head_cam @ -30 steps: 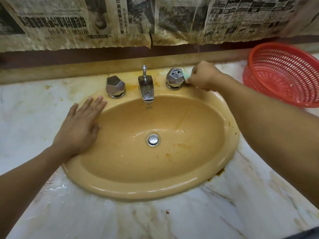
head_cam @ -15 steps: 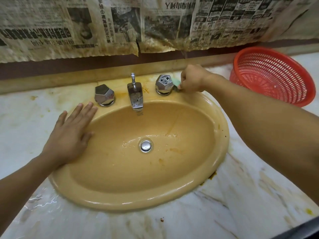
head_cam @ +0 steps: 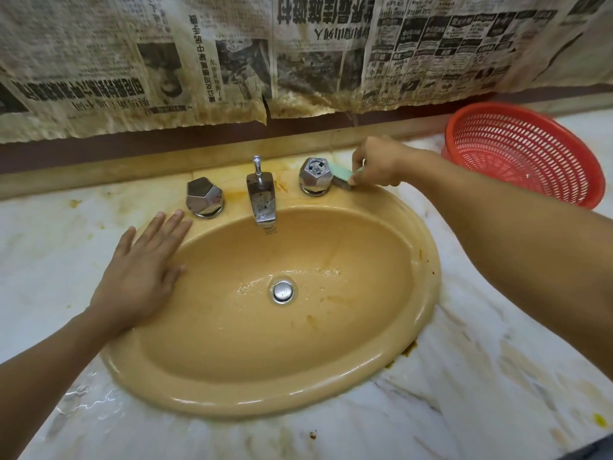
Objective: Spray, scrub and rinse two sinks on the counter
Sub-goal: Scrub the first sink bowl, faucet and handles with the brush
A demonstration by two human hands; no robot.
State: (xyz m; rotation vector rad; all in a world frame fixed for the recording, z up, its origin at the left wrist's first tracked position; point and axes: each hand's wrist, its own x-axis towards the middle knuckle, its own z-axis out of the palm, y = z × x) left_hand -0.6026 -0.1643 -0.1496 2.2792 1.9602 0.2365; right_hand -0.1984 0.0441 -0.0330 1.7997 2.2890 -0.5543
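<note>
A yellow oval sink [head_cam: 428, 293] is set in a marble counter [head_cam: 481, 393], with brown stains in its bowl and a chrome drain [head_cam: 283, 291]. At its back stand a chrome spout [head_cam: 262, 197] and two faceted chrome knobs, the left knob [head_cam: 203, 196] and the right knob [head_cam: 315, 175]. My right hand [head_cam: 378, 164] grips a green sponge [head_cam: 341, 175] with a dark scrub side, pressed on the rim against the right knob. My left hand [head_cam: 146, 270] lies flat with straight fingers on the sink's left rim.
A red plastic mesh basket [head_cam: 524, 151] sits on the counter at the back right, close behind my right forearm. Stained newspaper [head_cam: 232, 61] hangs over the wall above a beige backsplash ledge [head_cam: 99, 174]. Wet patches shine on the counter at the front left.
The sponge shows more between my right hand and the right knob, as the hand has drawn slightly back to the right. My left hand stays flat on the left rim. The camera has shifted.
</note>
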